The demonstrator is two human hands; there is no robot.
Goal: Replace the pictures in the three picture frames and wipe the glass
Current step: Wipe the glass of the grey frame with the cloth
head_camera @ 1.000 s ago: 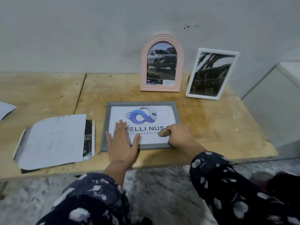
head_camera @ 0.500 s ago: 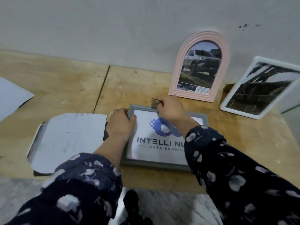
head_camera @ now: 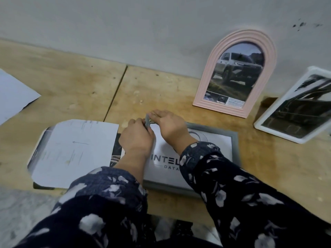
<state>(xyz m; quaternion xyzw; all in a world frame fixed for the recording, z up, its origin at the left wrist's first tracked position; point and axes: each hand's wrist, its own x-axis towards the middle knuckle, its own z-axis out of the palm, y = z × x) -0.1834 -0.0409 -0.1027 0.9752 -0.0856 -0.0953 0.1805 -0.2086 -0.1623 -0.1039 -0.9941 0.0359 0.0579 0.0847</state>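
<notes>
We see the grey frame [head_camera: 234, 138] lying flat on the wooden table [head_camera: 161, 86], near its front edge, with a printed logo picture [head_camera: 166, 158] inside. Both hands meet at the frame's far left corner. The left hand [head_camera: 137, 138] has its fingers curled around that corner of the frame. The right hand [head_camera: 170, 125] lies over the same corner, fingers stretched and together; we cannot tell if it holds something under them. Behind, the pink arched frame [head_camera: 266, 51] and the white frame [head_camera: 258, 125] stand against the wall. Loose papers [head_camera: 75, 151] lie just left of the grey frame.
</notes>
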